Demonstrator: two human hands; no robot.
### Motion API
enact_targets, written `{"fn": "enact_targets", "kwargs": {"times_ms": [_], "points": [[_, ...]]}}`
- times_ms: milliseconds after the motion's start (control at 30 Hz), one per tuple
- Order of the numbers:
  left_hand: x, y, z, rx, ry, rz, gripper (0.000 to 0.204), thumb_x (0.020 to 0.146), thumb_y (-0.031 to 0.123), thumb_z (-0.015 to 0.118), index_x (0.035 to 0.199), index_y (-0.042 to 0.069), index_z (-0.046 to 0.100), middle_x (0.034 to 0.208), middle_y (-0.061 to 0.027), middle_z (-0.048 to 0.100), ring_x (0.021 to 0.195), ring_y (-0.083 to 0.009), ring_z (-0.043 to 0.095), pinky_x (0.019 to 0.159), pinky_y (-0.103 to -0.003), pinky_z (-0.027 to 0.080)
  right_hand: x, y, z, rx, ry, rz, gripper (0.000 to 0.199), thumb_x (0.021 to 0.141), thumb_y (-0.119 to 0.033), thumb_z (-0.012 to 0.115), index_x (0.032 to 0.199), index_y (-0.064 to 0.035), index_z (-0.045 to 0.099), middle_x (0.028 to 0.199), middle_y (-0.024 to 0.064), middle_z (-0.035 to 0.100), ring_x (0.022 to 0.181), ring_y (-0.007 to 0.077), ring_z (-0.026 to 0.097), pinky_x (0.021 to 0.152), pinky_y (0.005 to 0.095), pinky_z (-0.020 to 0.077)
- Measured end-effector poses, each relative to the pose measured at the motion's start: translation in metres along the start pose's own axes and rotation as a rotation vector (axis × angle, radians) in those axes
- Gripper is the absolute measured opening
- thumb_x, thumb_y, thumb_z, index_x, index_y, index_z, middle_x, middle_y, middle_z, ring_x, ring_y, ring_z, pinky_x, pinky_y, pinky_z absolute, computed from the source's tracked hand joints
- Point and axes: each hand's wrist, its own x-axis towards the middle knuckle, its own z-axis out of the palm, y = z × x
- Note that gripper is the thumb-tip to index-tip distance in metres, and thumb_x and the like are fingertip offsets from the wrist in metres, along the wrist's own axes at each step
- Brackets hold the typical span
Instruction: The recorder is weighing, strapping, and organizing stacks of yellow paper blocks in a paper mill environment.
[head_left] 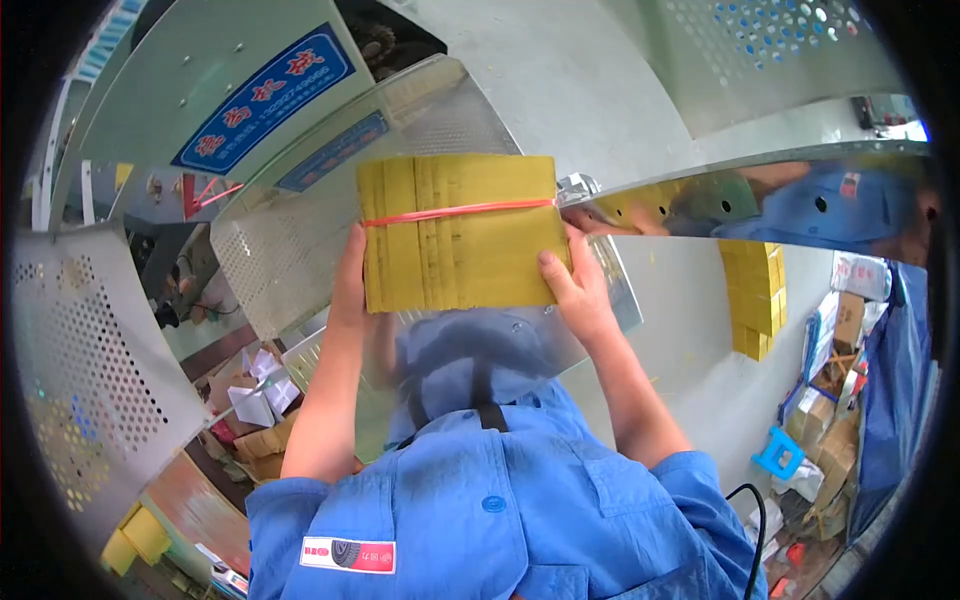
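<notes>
Head view: left hand (pixel 350 278), right hand (pixel 585 290), fingers (pixel 556 272) pinching yellow rectangular paper-like stack (pixel 500 262) with pink plastic strap (pixel 460 212); squeeze sides evenly

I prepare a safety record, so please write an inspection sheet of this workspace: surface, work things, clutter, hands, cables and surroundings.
Surface: shiny metal surface below the yellow bundle.
Work things: yellow bundle of flat pieces, a red strap across it.
Clutter: cardboard and white pieces, lower left; packaging and a blue plastic item, right.
Hands: left hand and right hand hold the bundle's opposite sides.
Cables: one black cable, lower right.
Surroundings: perforated metal panel, left; yellow stack and blue sheet, right.
</notes>
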Motion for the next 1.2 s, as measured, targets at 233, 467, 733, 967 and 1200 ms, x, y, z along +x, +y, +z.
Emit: {"fn": "enact_targets", "kwargs": {"times_ms": [233,467,733,967,1200], "points": [[0.037,0.040,0.021,-0.004,-0.085,-0.145,0.056,0.100,0.040,0.047,0.141,0.002,0.042,0.135,-0.0137,0.054,0.121,-0.0213,0.056,0.100,-0.035,0.046,0.009,-0.017,0.016,0.854,0.002,0.199,0.069,0.098,-0.038,0.054,0.149,0.0007,0.029,0.149,0.0104,0.039,0.139,0.0206,0.031,0.114,0.0349,0.0244],[0.097,0.083,0.021,0.294,-0.236,-0.243,0.062,0.095,0.036,0.052,0.144,0.002,0.039,0.136,-0.0133,0.053,0.126,-0.0195,0.051,0.105,-0.030,0.039,0.017,-0.001,0.031,0.926,0.152,0.270,0.059,0.103,-0.036,0.044,0.147,0.0016,0.033,0.148,0.0129,0.041,0.137,0.0243,0.037,0.113,0.0354,0.0268],[0.082,0.070,0.009,0.337,-0.116,-0.188,0.074,0.090,0.037,0.058,0.149,0.001,0.033,0.142,-0.0136,0.048,0.129,-0.0202,0.048,0.107,-0.031,0.036,0.016,-0.009,0.050,0.517,0.237,0.102,0.060,0.104,-0.040,0.039,0.146,0.0021,0.033,0.144,0.0162,0.042,0.135,0.0255,0.039,0.111,0.0354,0.0301],[0.114,0.080,0.023,0.398,-0.206,-0.166,0.060,0.094,0.033,0.055,0.142,0.000,0.043,0.134,-0.0100,0.055,0.122,-0.0163,0.054,0.101,-0.029,0.042,0.029,-0.044,0.075,0.981,0.298,0.208,0.063,0.098,-0.033,0.051,0.146,0.0012,0.029,0.142,0.0123,0.042,0.130,0.0216,0.040,0.110,0.0344,0.0299],[0.221,0.100,0.083,0.673,-0.391,-0.262,0.044,0.091,0.041,0.058,0.113,0.003,0.065,0.107,-0.0078,0.069,0.095,-0.0120,0.067,0.082,-0.026,0.053,0.085,-0.034,0.064,1.216,0.440,0.241,0.046,0.098,-0.036,0.047,0.131,-0.0038,0.048,0.127,0.0094,0.056,0.119,0.0216,0.054,0.101,0.0372,0.0419]]}}
